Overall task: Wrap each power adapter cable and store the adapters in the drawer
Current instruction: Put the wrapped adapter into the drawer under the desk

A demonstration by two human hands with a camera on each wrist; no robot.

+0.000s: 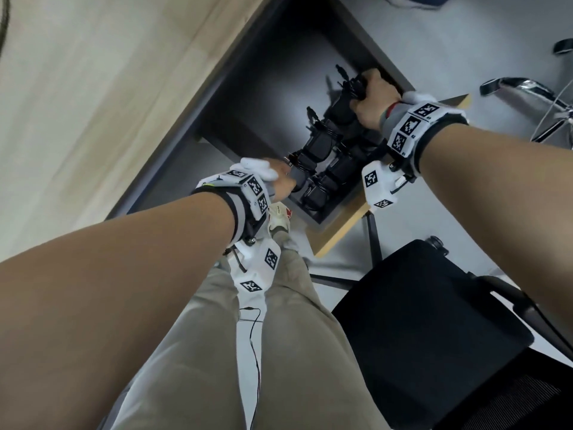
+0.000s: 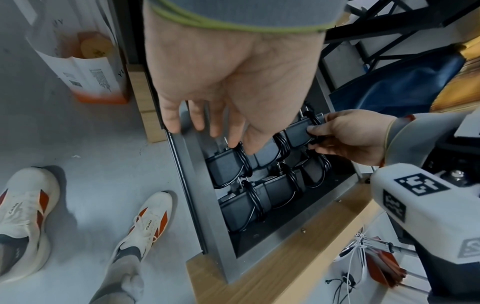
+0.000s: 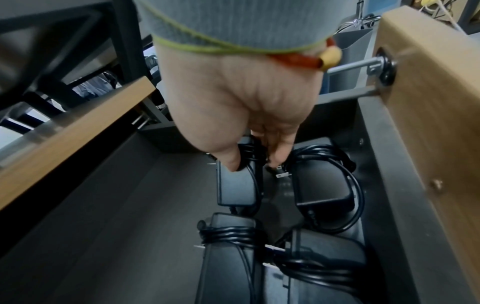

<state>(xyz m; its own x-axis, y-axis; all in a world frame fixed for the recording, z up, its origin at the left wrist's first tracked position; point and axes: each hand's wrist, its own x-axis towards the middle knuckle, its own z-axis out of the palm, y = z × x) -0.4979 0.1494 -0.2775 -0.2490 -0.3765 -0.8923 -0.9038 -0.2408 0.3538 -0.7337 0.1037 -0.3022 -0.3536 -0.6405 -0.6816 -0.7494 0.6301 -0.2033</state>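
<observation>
The dark grey drawer (image 1: 248,97) stands pulled out from under the desk, and several black power adapters (image 1: 319,144) with cables wound round them lie in two rows inside. At the far end of the rows my right hand (image 1: 362,91) pinches one wrapped adapter (image 3: 236,185) between thumb and fingers, low over the drawer floor (image 3: 116,205). My left hand (image 2: 207,135) is open with straight fingers. Its little finger touches the drawer's side rim (image 2: 197,185) and the others hover over a near adapter (image 2: 228,168). The right hand (image 2: 311,137) shows beside it.
The drawer's wooden front panel (image 1: 347,225) juts toward a black office chair (image 1: 428,321). The light wood desk top (image 1: 93,88) lies to the left. My legs and white-orange shoes (image 2: 145,226) stand by the drawer. A paper bag (image 2: 85,67) sits on the floor.
</observation>
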